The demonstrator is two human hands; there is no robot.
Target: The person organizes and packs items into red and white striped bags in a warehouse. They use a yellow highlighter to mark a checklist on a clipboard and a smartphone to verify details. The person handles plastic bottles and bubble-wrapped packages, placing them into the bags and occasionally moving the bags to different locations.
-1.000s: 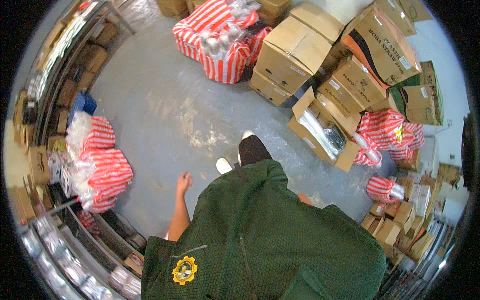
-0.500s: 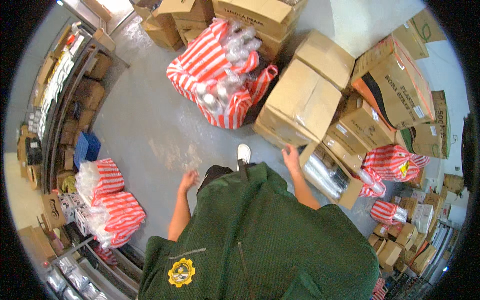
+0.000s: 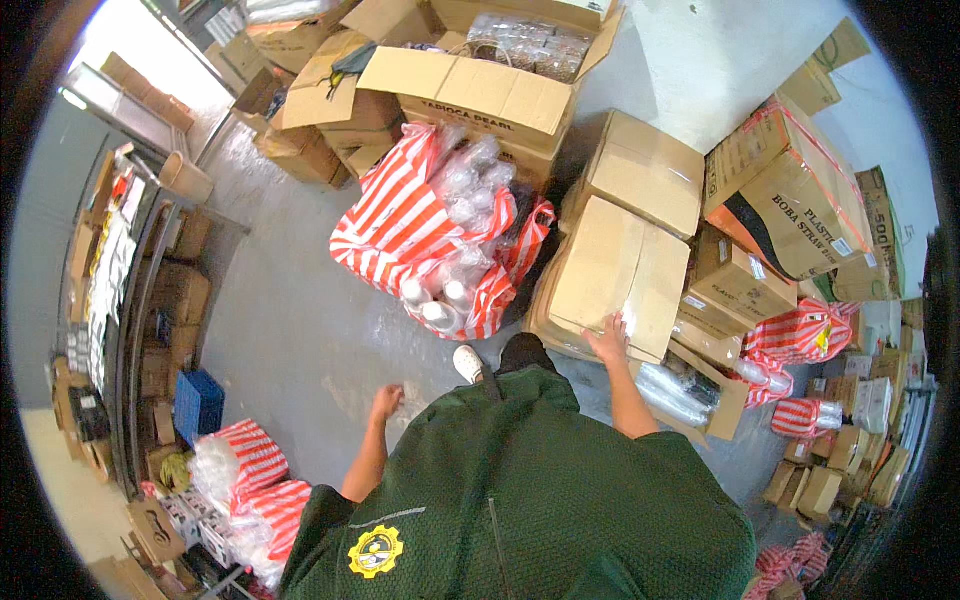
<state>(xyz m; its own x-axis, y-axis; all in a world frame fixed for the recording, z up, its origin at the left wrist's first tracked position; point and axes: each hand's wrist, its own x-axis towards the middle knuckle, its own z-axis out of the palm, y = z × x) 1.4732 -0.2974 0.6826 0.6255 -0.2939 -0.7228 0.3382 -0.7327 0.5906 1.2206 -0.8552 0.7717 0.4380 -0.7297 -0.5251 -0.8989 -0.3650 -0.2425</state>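
Note:
My right hand (image 3: 607, 340) is open, its fingers spread against the near edge of a closed cardboard box (image 3: 615, 270). Whether it presses or just rests there, I cannot tell. My left hand (image 3: 387, 402) hangs over the grey floor, loosely open and holding nothing. Ahead of me, red-and-white striped plastic bags (image 3: 395, 225) lean together, with clear plastic cups (image 3: 440, 315) showing at their openings. Just right of my right wrist, an open carton (image 3: 735, 400) holds clear-wrapped sleeves (image 3: 680, 390).
A large open carton (image 3: 460, 85) with wrapped packs stands behind the striped bags. More boxes (image 3: 785, 190) are stacked along the right wall. On the left are a long shelf (image 3: 125, 330), a blue crate (image 3: 199, 405) and more striped bags (image 3: 250, 465). A doorway opens at the far left.
I have stepped forward, and the striped bags and boxes now sit lower and nearer in view. My right hand has moved from the box's lower corner onto its near top edge.

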